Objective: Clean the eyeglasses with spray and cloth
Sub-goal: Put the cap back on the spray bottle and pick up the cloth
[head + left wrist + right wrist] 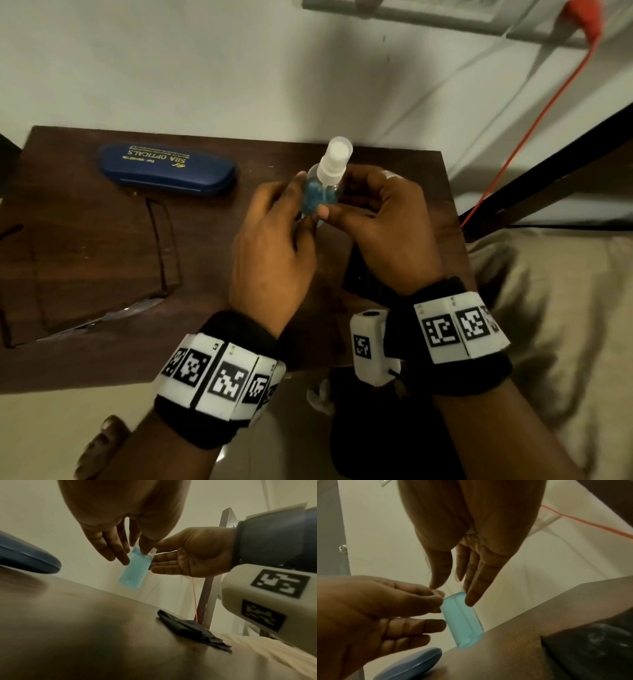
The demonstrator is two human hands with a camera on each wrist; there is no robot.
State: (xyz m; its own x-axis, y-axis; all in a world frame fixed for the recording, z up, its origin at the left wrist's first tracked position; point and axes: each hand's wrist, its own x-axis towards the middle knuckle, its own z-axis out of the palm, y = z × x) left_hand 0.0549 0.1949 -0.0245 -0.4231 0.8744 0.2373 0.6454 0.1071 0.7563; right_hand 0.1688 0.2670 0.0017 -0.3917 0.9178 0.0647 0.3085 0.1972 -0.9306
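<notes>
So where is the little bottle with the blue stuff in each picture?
Head: the spray bottle is at centre, above the table, held between both hands.
Left wrist: the bottle is at centre, hanging tilted under the fingertips.
Right wrist: the bottle is at centre, between the two hands.
Shared landmark: the blue glasses case, at the left edge and bottom.

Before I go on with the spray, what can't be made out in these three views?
- Eyeglasses: head view, dark frame barely separates from the table; lenses unreadable.
- Cloth: head view, mostly behind the right hand.
- Spray bottle nozzle direction: head view, blurred; wrist views, fingers cover it.
- Case contents: shut.
</notes>
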